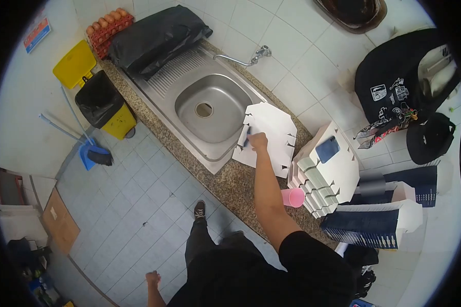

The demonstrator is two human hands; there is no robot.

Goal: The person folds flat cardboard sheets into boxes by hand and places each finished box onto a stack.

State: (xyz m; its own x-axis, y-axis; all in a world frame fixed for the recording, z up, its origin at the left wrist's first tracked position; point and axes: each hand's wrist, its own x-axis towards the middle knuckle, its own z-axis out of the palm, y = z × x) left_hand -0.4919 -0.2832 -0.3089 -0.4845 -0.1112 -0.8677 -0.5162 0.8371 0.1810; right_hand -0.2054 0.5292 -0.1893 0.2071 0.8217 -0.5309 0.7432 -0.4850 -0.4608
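Note:
My right hand (pixel 259 141) is closed around a small, narrow dark blue object (pixel 248 136) whose kind I cannot make out. Both are over a white cardboard piece (pixel 275 134) with notched edges, lying on the counter beside the sink and overlapping its rim. To its right is a stack of white cardboard boxes (pixel 346 176) with a blue phone (pixel 328 149) on top. Close to my right forearm, a pink cup (pixel 293 197) lies against the stack. Low by my side hangs my left hand (pixel 152 278), fingers curled, with nothing visible in it.
A steel sink (pixel 182 94) with a wall tap (pixel 261 52) is set in the granite counter (pixel 235 192). Beyond it are a black bag (pixel 159 38) and an egg tray (pixel 105 30). A yellow bin (pixel 115 120) and a blue dustpan (pixel 86 156) stand on the floor.

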